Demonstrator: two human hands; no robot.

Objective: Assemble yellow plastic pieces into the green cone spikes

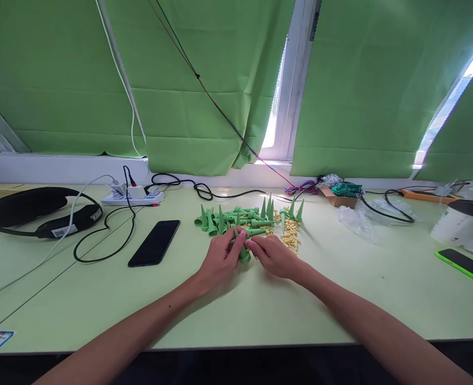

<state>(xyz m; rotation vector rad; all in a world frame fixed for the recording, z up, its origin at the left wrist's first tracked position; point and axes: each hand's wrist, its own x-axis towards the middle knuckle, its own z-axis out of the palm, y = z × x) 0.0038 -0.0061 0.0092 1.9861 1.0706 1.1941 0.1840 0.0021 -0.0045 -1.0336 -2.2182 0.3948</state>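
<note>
Green and tapered, one cone piece (244,255) is held in the head view between the thumb and fingers of the left hand (220,255), its wide end downward, just above or on the pale counter (204,315); the exact contact cannot be told. The right hand (274,256) is closed, its thumb and fingers drawn together beside the same piece; whether it pinches anything is hidden. Directly beyond both hands lies a heap of similar green cones (240,216), several upright with points raised, others on their sides. Small yellow pegs (290,237) lie loose at the right of the heap, some among the cones. To the left of the hands, a black phone (154,243) rests flat; farther left are a white power strip (134,197) with cables plugged in and a black headset (44,211). Behind and to the right stands a small cardboard box (338,198) bearing green and clear plastic, with clear bags (358,222) just beside it. At the far right, a white cylindrical object (458,224) with a dark top is noted near a green-edged device (466,266). Green blinds (196,123) hang behind the counter.
</note>
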